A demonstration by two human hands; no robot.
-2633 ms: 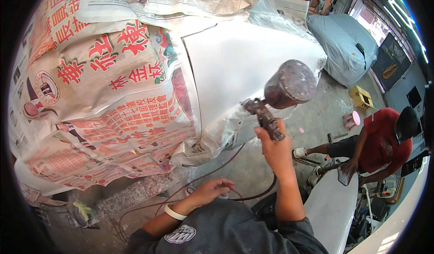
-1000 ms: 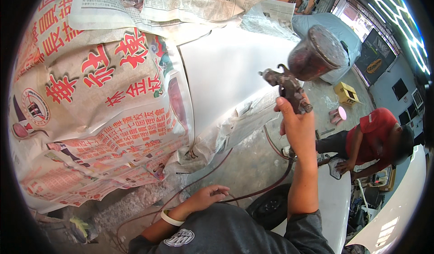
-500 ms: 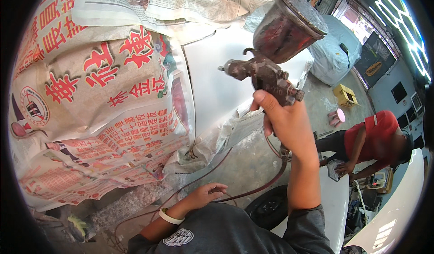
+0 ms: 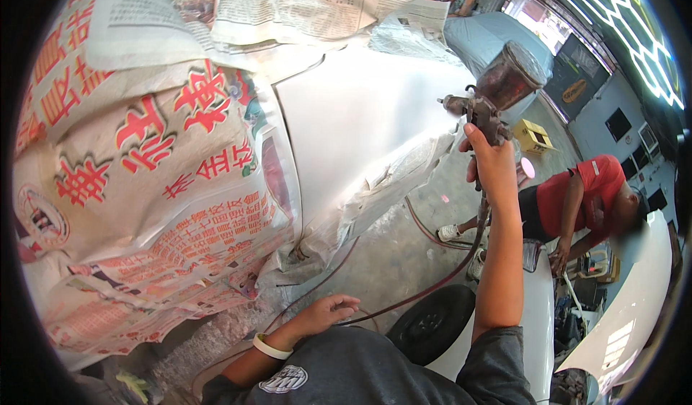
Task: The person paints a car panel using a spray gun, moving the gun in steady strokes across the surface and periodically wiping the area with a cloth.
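Near the white panel (image 4: 360,120), the right hand (image 4: 497,165) grips a spray gun (image 4: 486,109). I see the left hand (image 4: 324,316) loosely open.

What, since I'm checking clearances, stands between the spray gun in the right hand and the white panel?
Nothing visible between the spray gun in the right hand and the white panel; masking paper runs along the panel's near edge.

Adds up to one left hand (image 4: 328,313), one right hand (image 4: 496,165), one spray gun (image 4: 487,120) with one cup (image 4: 513,75), one pale wristband (image 4: 271,346), one black wheel (image 4: 431,326), one yellow crate (image 4: 531,137) and one pink stool (image 4: 528,168). Also includes one co-worker (image 4: 595,197) wearing two shoes (image 4: 448,232).
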